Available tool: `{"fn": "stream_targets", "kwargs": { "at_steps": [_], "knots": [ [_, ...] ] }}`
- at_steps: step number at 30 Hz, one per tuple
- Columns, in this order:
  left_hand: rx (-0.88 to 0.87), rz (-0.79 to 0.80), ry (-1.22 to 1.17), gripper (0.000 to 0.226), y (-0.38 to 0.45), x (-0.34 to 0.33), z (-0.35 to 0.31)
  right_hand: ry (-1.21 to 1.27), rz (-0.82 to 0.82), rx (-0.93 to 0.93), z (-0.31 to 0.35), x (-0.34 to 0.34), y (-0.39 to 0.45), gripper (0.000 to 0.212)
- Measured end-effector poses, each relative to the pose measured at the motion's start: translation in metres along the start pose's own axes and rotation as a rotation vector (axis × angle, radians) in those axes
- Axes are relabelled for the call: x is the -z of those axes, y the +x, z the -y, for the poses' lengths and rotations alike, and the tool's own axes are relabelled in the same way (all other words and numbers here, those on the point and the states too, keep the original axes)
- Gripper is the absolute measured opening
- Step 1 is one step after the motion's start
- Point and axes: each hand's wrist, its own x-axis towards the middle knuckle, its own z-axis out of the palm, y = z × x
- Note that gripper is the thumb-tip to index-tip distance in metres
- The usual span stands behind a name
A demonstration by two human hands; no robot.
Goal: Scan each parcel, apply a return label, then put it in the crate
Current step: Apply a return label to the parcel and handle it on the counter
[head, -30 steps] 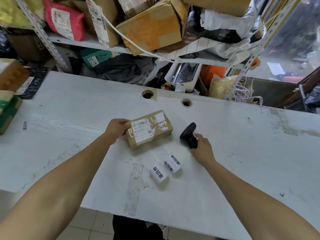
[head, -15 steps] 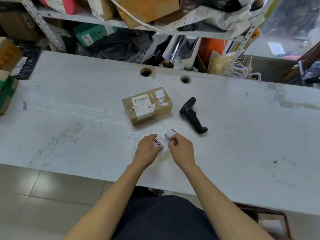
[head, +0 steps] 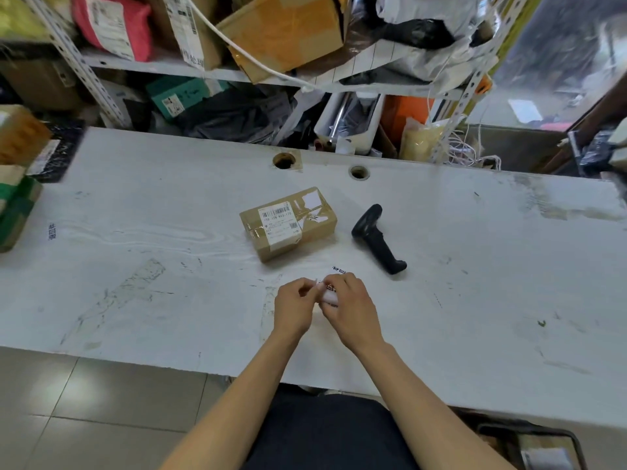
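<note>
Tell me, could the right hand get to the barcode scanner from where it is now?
Probably yes, once freed. The scanner lies alone on the bare table, just beyond the right hand, with nothing between. But that hand and the left hand are both pinching the label roll.

On the scuffed white worktop point(head: 142, 232) the taped brown cardboard parcel point(head: 288, 223) lies mid-surface, the black handheld scanner point(head: 376, 237) just to its right. Both hands point(head: 327, 305) meet nearer the front edge, before the parcel. Cluttered metal shelves point(head: 163, 64) stand behind the worktop.
</note>
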Motion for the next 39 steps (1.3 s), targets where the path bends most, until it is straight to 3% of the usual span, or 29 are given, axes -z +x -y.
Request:
{"fn": "stream_targets", "kwargs": {
  "at_steps": [3,6,17,23,28,32,34,37,39],
  "knots": [
    [-0.015,0.073,-0.089,0.017,-0.004,0.001,-0.004,0.022,-0.039,-0.018,-0.002,0.003,0.002,0.022],
    [-0.055,0.045,-0.098,0.029,-0.007,0.003,-0.006,0.019,-0.038,-0.022,-0.006,0.006,0.005,0.024],
    [-0.103,-0.008,-0.013,0.027,-0.007,0.0,-0.011,-0.002,-0.024,0.001,-0.003,0.021,0.011,0.017],
    [-0.128,0.027,0.028,0.026,-0.006,-0.001,-0.013,0.137,-0.012,-0.11,-0.004,0.026,0.017,0.013],
    [-0.067,0.006,0.012,0.038,-0.004,-0.001,-0.014,0.4,-0.184,-0.351,-0.002,0.035,0.023,0.013],
    [-0.015,-0.085,-0.002,0.034,-0.005,0.002,-0.02,0.533,-0.405,-0.464,0.0,0.05,0.029,0.011],
    [-0.057,-0.136,0.028,0.028,-0.006,0.001,-0.025,0.55,-0.464,-0.426,0.002,0.053,0.03,0.009],
    [-0.119,-0.14,0.098,0.018,-0.007,-0.001,-0.038,0.457,-0.49,-0.281,0.006,0.048,0.028,0.029],
    [-0.053,-0.065,0.012,0.021,-0.01,-0.003,-0.055,0.344,-0.482,-0.143,0.009,0.045,0.027,0.04]
  ]
}}
